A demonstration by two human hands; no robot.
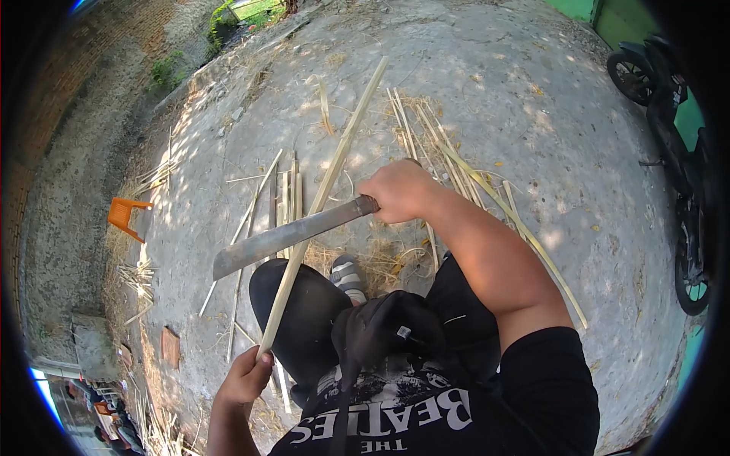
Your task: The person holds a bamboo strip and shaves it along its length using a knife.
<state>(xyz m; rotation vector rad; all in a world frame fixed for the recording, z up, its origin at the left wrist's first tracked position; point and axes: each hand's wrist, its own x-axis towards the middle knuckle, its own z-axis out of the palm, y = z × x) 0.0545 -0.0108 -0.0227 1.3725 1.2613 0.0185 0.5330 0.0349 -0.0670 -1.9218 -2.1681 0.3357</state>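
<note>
My right hand (pixel 399 190) is wrapped round the handle of a machete (pixel 293 237), whose broad grey blade points left. The blade lies across a long pale bamboo strip (pixel 334 163); whether the two touch I cannot tell. Down at the strip's near end, my left hand (pixel 247 375) is closed on it beside my left knee. From there the strip slants up and away over the ground, its far end free. The machete's handle is mostly hidden in my fist.
Split bamboo pieces (pixel 296 190) lie ahead of my left knee, and more strips (pixel 449 152) to the right among shavings. A sandalled foot (pixel 347 277) is between my knees. An orange plastic stool (pixel 127 216) stands left, a motorcycle (pixel 673 129) right. A brick (pixel 169 347) rests at the left.
</note>
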